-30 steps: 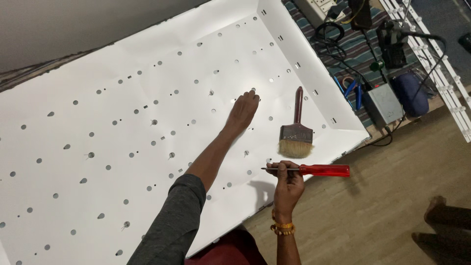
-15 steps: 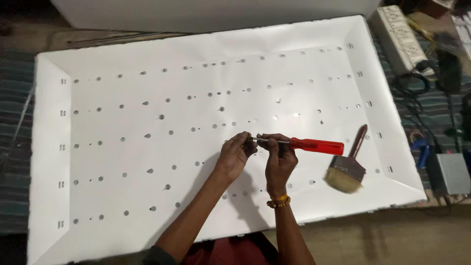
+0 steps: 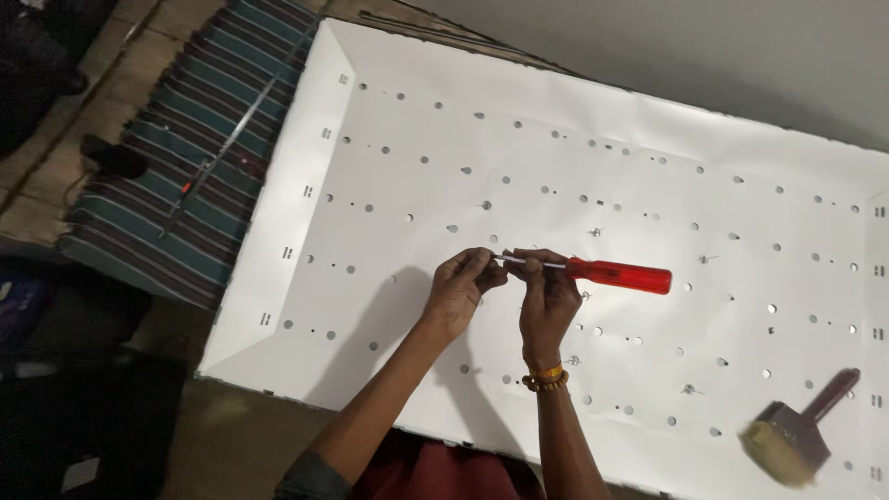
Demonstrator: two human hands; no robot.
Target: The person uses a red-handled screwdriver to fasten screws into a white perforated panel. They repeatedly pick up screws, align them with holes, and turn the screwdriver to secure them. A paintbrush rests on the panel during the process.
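Right hand (image 3: 546, 301) fingers grip the red-handled screwdriver (image 3: 602, 272) by its shaft; left hand (image 3: 460, 289) fingers pinch its tip, over the white perforated panel (image 3: 556, 185). Brush (image 3: 798, 432) lies well right.

A large white rectangular sheet (image 3: 574, 185) dotted with small round holes fills the view. Above it, the right hand (image 3: 546, 296) grips the metal shaft of a red-handled screwdriver (image 3: 602, 272), while the left hand (image 3: 463, 287) pinches its tip (what it pinches is too small to tell). A dark-handled, pale-bristled brush (image 3: 796, 437) lies near the sheet's corner, and a striped green mat (image 3: 176, 176) lies beside it.
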